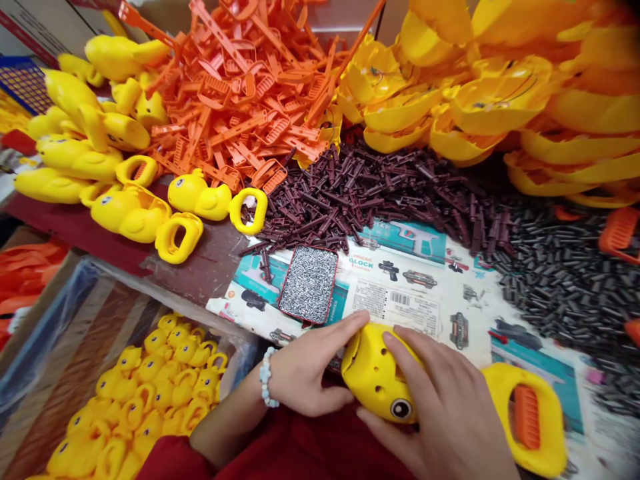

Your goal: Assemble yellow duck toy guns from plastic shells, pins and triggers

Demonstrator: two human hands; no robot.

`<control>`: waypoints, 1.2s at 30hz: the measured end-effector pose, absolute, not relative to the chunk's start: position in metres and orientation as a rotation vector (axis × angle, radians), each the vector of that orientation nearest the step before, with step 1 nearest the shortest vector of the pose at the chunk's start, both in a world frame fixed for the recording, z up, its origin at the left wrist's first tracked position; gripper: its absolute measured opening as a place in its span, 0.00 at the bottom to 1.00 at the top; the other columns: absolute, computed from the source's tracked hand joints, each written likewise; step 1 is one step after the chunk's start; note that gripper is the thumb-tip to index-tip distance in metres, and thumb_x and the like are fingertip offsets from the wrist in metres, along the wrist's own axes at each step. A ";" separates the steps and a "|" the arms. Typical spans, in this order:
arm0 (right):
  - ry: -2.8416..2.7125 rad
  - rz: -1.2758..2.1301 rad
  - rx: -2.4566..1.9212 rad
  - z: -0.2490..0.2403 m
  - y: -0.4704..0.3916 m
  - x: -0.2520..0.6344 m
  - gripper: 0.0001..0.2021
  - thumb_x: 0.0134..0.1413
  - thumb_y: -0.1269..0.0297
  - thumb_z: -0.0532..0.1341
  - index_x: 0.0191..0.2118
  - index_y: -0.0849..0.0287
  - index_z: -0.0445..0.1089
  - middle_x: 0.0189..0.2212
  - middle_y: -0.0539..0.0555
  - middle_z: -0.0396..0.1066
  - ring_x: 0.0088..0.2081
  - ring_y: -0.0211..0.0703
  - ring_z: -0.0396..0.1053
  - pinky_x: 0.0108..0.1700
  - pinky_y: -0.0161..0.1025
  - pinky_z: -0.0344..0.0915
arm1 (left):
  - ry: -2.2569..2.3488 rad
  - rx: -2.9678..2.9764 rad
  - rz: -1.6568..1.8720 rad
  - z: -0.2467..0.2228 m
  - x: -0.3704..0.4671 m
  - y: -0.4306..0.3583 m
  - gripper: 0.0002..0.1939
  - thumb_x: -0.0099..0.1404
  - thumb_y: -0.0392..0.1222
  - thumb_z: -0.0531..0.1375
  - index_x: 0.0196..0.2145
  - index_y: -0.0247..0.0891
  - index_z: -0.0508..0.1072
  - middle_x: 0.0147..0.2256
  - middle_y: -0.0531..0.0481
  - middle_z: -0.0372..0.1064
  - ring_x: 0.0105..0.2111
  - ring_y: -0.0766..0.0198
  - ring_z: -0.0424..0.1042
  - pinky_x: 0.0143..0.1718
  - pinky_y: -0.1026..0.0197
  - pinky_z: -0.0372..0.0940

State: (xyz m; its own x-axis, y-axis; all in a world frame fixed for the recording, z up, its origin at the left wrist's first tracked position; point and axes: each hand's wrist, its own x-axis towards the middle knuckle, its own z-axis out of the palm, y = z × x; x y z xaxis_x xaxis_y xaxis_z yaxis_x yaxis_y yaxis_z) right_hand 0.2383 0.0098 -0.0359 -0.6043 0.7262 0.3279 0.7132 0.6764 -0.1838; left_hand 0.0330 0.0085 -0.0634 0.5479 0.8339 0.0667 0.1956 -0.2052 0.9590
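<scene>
A yellow plastic duck-shaped toy with a round eye lies at the near table edge, held between both hands. My left hand, with a bead bracelet on its wrist, grips the toy's left end. My right hand covers its top and right side. The toy's yellow handle with an orange trigger piece sticks out to the right of my right hand.
A small tray of tiny metal screws sits just beyond my hands. Behind lie piles of dark brown pins, black pins, orange strips, yellow shells and assembled ducks. A box of finished ducks stands lower left.
</scene>
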 end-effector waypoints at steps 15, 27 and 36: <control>-2.110 -0.028 -1.324 -0.030 0.017 0.254 0.10 0.64 0.69 0.51 0.44 0.67 0.67 0.38 0.56 0.71 0.40 0.43 0.70 0.45 0.37 0.63 | 1.027 1.847 1.272 -0.057 0.072 0.015 0.44 0.59 0.66 0.53 0.63 0.36 0.47 0.59 0.35 0.54 0.58 0.49 0.58 0.60 0.47 0.57; -2.017 -0.075 -1.281 -0.032 0.018 0.250 0.09 0.60 0.79 0.51 0.40 0.68 0.67 0.33 0.57 0.71 0.37 0.43 0.71 0.43 0.37 0.66 | 1.121 1.834 1.221 -0.058 0.074 0.016 0.41 0.56 0.69 0.53 0.56 0.35 0.57 0.51 0.35 0.64 0.51 0.49 0.67 0.52 0.48 0.64; -1.600 0.089 -1.113 -0.039 0.024 0.238 0.12 0.57 0.78 0.48 0.41 0.65 0.67 0.36 0.59 0.69 0.42 0.47 0.69 0.45 0.43 0.67 | 1.186 1.741 1.149 -0.052 0.065 0.034 0.26 0.64 0.58 0.52 0.50 0.33 0.65 0.44 0.42 0.68 0.42 0.53 0.70 0.44 0.53 0.66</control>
State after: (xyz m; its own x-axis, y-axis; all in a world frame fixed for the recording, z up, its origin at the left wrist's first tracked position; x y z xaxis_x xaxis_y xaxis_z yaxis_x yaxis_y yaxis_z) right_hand 0.2376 0.0243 -0.0388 0.0751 0.6842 0.7254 0.5991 0.5506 -0.5813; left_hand 0.0655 0.0340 -0.0525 0.1774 0.9465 0.2697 0.2994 -0.3130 0.9013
